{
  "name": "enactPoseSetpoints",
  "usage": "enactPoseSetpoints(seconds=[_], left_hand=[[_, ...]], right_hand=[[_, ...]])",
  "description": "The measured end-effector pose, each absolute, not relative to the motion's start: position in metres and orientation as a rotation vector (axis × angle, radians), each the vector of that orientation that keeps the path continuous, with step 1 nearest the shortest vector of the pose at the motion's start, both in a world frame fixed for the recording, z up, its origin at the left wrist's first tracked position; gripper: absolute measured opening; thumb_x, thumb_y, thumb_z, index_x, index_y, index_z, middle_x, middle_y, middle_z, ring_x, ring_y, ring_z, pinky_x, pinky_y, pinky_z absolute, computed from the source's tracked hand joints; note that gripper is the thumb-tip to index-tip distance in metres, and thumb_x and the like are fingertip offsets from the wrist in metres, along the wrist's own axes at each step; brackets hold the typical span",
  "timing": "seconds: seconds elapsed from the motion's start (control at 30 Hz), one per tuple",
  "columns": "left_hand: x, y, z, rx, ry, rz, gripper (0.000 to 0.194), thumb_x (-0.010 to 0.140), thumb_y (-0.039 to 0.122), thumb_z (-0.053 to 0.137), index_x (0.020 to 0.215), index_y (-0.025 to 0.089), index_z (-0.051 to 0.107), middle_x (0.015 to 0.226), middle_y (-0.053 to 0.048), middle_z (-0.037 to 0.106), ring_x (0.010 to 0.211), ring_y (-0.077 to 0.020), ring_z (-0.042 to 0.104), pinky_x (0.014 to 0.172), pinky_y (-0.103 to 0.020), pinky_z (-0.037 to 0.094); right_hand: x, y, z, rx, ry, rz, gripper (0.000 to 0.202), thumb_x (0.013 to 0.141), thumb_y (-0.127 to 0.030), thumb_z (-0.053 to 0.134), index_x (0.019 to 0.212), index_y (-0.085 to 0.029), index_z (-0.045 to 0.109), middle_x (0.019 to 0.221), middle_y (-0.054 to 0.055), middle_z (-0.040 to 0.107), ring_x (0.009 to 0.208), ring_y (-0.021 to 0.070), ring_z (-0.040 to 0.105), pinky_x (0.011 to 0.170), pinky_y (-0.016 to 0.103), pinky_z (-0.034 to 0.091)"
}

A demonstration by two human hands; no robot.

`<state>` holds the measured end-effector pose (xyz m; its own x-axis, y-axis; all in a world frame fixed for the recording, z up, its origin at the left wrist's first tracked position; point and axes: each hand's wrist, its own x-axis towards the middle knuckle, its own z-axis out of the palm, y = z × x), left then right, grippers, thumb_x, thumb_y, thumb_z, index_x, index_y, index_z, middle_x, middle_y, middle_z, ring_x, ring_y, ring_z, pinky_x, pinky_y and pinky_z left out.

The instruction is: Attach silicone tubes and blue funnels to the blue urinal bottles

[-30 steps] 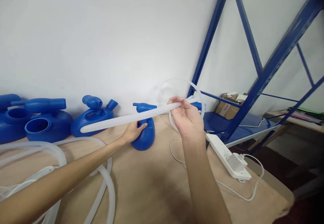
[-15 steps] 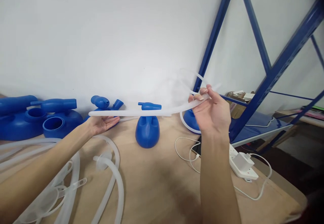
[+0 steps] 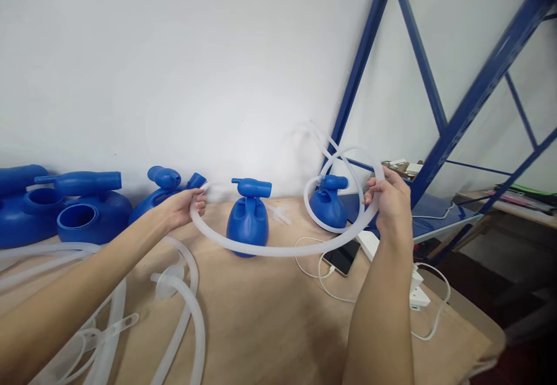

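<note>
A translucent white hose (image 3: pixel 278 250) hangs in a shallow curve between my two hands. My left hand (image 3: pixel 187 206) is closed on it close to one end, a whitish tip showing blurred past the fingers. On the other side my right hand (image 3: pixel 389 196) grips the same hose, which loops up and over toward the back. Behind the sagging part stands a blue plastic bottle (image 3: pixel 247 222) with a tilted blue head on top. Farther right, a second blue bottle (image 3: pixel 327 205) has a hose curving round it.
Several blue bottles (image 3: pixel 93 214) line the wall at left. Loose hoses (image 3: pixel 198 315) and clear plastic parts (image 3: pixel 169 280) lie at front left. A phone (image 3: pixel 343 257) with a white cable and a power strip (image 3: pixel 420 298) are at right, near a blue metal rack (image 3: pixel 435 159).
My left hand has closed on the hose, having been open below it. The hose went from nearly straight to sagging in a curve. My right hand has shifted right.
</note>
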<state>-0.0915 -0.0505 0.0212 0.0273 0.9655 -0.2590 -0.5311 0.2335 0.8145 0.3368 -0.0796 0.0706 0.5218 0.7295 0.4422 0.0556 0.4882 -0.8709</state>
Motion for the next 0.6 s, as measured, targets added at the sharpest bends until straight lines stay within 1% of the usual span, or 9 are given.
enactPoseSetpoints(seconds=[0.07, 0.17, 0.27, 0.37, 0.43, 0.47, 0.5, 0.53, 0.6], left_hand=[[-0.082, -0.052, 0.033, 0.727, 0.949, 1.264, 0.01, 0.096, 0.012, 0.052, 0.089, 0.019, 0.053, 0.055, 0.009, 0.037, 0.031, -0.0065, 0.033, 0.031, -0.017, 0.032], [-0.073, -0.059, 0.053, 0.913, 0.915, 1.321, 0.008, 0.094, 0.018, 0.063, 0.097, 0.023, 0.058, 0.059, 0.009, 0.042, 0.034, -0.0056, 0.034, 0.035, -0.017, 0.035], [-0.074, -0.071, 0.075, 1.153, 0.874, 1.397, 0.016, 0.096, 0.022, 0.064, 0.112, 0.025, 0.06, 0.062, 0.009, 0.045, 0.038, -0.0058, 0.038, 0.04, -0.017, 0.039], [-0.089, -0.087, 0.094, 1.432, 0.876, 1.502, 0.028, 0.099, 0.021, 0.059, 0.127, 0.021, 0.059, 0.072, 0.005, 0.051, 0.05, -0.0065, 0.048, 0.045, -0.015, 0.042], [-0.105, -0.101, 0.107, 1.621, 0.974, 1.582, 0.034, 0.099, 0.017, 0.058, 0.132, 0.017, 0.059, 0.089, 0.001, 0.059, 0.071, -0.0093, 0.059, 0.055, -0.014, 0.048], [-0.114, -0.11, 0.113, 1.739, 1.072, 1.624, 0.035, 0.098, 0.016, 0.059, 0.133, 0.014, 0.06, 0.099, -0.001, 0.06, 0.086, -0.012, 0.062, 0.064, -0.016, 0.052], [-0.123, -0.118, 0.119, 1.868, 1.194, 1.674, 0.035, 0.097, 0.018, 0.06, 0.131, 0.013, 0.062, 0.112, -0.002, 0.06, 0.103, -0.0156, 0.062, 0.075, -0.02, 0.056], [-0.133, -0.128, 0.125, 2.005, 1.342, 1.728, 0.034, 0.095, 0.022, 0.062, 0.128, 0.012, 0.064, 0.124, -0.002, 0.057, 0.118, -0.0197, 0.058, 0.088, -0.026, 0.056], [-0.15, -0.147, 0.136, 2.272, 1.624, 1.797, 0.039, 0.09, 0.038, 0.064, 0.117, 0.01, 0.068, 0.145, -0.002, 0.045, 0.139, -0.0274, 0.043, 0.107, -0.041, 0.048]], right_hand=[[0.334, -0.08, 0.071, -0.955, -1.053, 0.498, 0.048, 0.061, -0.015, 0.056, 0.108, -0.024, 0.062, 0.071, -0.007, 0.058, 0.04, 0.0068, 0.044, 0.04, 0.023, 0.04], [0.325, -0.082, 0.071, -0.936, -1.208, 0.581, 0.053, 0.062, -0.015, 0.057, 0.114, -0.025, 0.06, 0.074, -0.006, 0.061, 0.044, 0.0072, 0.047, 0.045, 0.024, 0.046], [0.314, -0.086, 0.073, -0.92, -1.293, 0.682, 0.055, 0.061, -0.013, 0.061, 0.114, -0.025, 0.059, 0.075, -0.006, 0.064, 0.047, 0.0091, 0.053, 0.049, 0.025, 0.049], [0.301, -0.094, 0.079, -0.81, -1.324, 0.748, 0.057, 0.062, -0.011, 0.065, 0.117, -0.028, 0.059, 0.075, -0.007, 0.065, 0.051, 0.0113, 0.057, 0.052, 0.026, 0.052], [0.29, -0.098, 0.084, -0.748, -1.341, 0.789, 0.057, 0.066, -0.011, 0.066, 0.12, -0.028, 0.06, 0.076, -0.006, 0.065, 0.053, 0.0121, 0.059, 0.054, 0.027, 0.054], [0.283, -0.099, 0.086, -0.731, -1.356, 0.813, 0.057, 0.068, -0.011, 0.066, 0.122, -0.027, 0.061, 0.078, -0.005, 0.066, 0.055, 0.0125, 0.06, 0.054, 0.027, 0.055], [0.275, -0.099, 0.087, -0.72, -1.379, 0.838, 0.057, 0.069, -0.011, 0.067, 0.125, -0.025, 0.061, 0.08, -0.004, 0.066, 0.058, 0.0129, 0.062, 0.056, 0.028, 0.056], [0.265, -0.099, 0.087, -0.708, -1.414, 0.86, 0.057, 0.071, -0.012, 0.069, 0.126, -0.024, 0.061, 0.083, -0.003, 0.067, 0.062, 0.0135, 0.063, 0.057, 0.028, 0.057], [0.243, -0.099, 0.084, -0.645, -1.512, 0.886, 0.056, 0.075, -0.015, 0.072, 0.13, -0.023, 0.061, 0.091, -0.001, 0.069, 0.072, 0.0147, 0.067, 0.063, 0.028, 0.059]])
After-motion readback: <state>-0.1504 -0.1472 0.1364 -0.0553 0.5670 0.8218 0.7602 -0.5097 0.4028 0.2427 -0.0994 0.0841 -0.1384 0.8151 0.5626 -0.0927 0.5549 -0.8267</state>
